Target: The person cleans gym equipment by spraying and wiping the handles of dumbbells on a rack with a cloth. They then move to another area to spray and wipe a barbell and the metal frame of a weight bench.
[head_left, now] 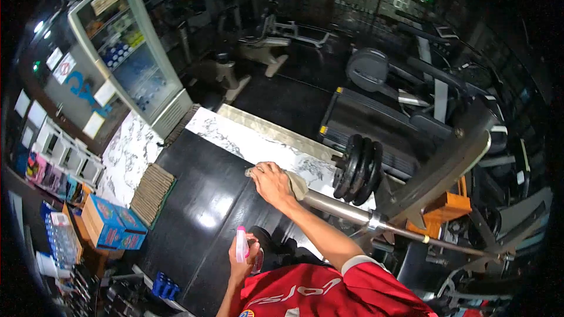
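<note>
My right hand [271, 181] reaches forward and presses a beige cloth [296, 185] onto the end of a steel barbell [341, 208]. Just right of that hand, several black weight plates [358, 170] sit on the bar. The bar rests on a dark rack [437, 167]. Close to my red shirt [329, 290], my left hand [242, 264] holds a small pink-topped spray bottle [241, 245] upright. The two hands are apart, the left one lower and nearer my body.
A glass-door drinks fridge [126, 53] stands at the upper left. A black floor area [200, 199] borders a white marbled strip [247, 141]. Blue boxes [111, 223] and a stack of mats [153, 194] lie at left. A treadmill [364, 123] and gym machines fill the back.
</note>
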### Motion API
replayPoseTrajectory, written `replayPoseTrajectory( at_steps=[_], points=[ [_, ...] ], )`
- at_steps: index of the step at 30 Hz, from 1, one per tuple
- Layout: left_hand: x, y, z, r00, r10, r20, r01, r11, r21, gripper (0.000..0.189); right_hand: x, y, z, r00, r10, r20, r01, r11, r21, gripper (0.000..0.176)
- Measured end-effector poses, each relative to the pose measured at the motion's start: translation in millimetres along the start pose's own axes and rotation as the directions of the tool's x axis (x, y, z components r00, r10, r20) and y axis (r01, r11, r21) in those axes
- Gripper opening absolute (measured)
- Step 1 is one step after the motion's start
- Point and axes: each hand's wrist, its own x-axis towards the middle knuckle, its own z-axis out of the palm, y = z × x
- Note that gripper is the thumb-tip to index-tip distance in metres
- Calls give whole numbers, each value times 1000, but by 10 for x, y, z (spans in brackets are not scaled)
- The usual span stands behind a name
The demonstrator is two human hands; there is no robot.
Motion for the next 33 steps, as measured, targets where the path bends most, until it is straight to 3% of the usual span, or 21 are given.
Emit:
replayPoseTrajectory(
  at_steps=[2, 4, 6, 7, 8, 10, 11, 12, 14, 15, 16, 18, 20, 21, 22, 24, 26, 27, 30, 32, 33],
  points=[
    [-75, 0, -30, 999, -8, -52, 9, 1000, 20, 24, 178, 3, 120, 931, -61, 361, 158, 956, -246, 14],
    [-153, -39, -46, 993, -80, -92, 79, 997, -12, 24, 344, -9, 263, 894, -91, 438, 246, 918, -311, 17],
    [-213, -8, -39, 986, -127, -111, 123, 992, -37, 24, 509, -91, 376, 617, 114, 778, 384, 820, -425, 20],
    [-233, 19, -32, 979, -172, -114, 165, 984, -62, 24, 546, -114, 501, 551, 141, 823, 473, 760, -447, 24],
    [-239, 45, -20, 978, -167, -124, 160, 985, -60, 24, 541, -151, 573, 553, 130, 823, 479, 759, -441, 24],
    [-239, 84, 8, 977, -161, -139, 142, 980, -140, 24, 523, -312, 511, 436, 173, 883, 722, 520, -457, 27],
    [-235, 72, 10, 977, -158, -145, 139, 981, -139, 24, 471, -406, 366, 434, 128, 892, 779, 445, -443, 30],
    [-232, 41, 14, 976, -143, -163, 124, 985, -120, 25, 432, -370, 411, 434, 124, 892, 780, 443, -441, 30],
    [-215, -2, 8, 976, -122, -183, 104, 989, -102, 26, 386, -262, 545, 270, 31, 962, 790, 564, -240, 27],
    [-208, -23, 9, 977, -98, -192, 83, 993, -84, 26, 468, -177, 501, 376, -95, 922, 584, 796, -156, 23],
    [-207, -22, 16, 977, -76, -198, 64, 996, -66, 27, 629, -142, 405, 385, -98, 918, 350, 936, -47, 25],
    [-185, 48, 24, 981, -69, -179, 64, 997, -33, 27, 810, 51, 379, 612, -339, 714, 24, 911, 412, 24],
    [-156, 74, 65, 986, -59, -154, 58, 998, -10, 28, 895, 26, -56, 834, -145, 532, -107, 904, 414, 23],
    [-139, 66, 77, 988, -81, -132, 78, 997, -23, 28, 856, 154, -78, 916, -125, 382, -13, 941, 339, 24],
    [-122, 54, 93, 989, -103, -109, 99, 994, -36, 28, 762, 206, -202, 916, -118, 383, -15, 945, 327, 24],
    [-61, -2, 148, 993, -86, -79, 83, 995, -50, 26, 422, 252, -428, 713, 69, 698, -110, 994, 14, 24],
    [-2, -65, 205, 996, -83, -22, 81, 993, -82, 23, -30, 314, -323, 868, 168, 468, -202, 979, 22, 32],
    [40, -11, 258, 999, -53, 3, 53, 984, -169, 21, -143, 304, -408, 860, 171, 480, -151, 985, -80, 37],
    [151, -118, 297, 994, -75, 74, 82, 990, -110, 20, -473, 186, -797, 918, 141, 371, -76, 980, -186, 43],
    [226, -60, 332, 985, -107, 136, 131, 974, -187, 21, -768, 309, -983, 936, 118, 332, -33, 968, -249, 46],
    [261, -122, 345, 990, -52, 130, 72, 985, -156, 22, -922, 378, -1095, 949, 75, 307, 25, 951, -308, 49]
  ],
)
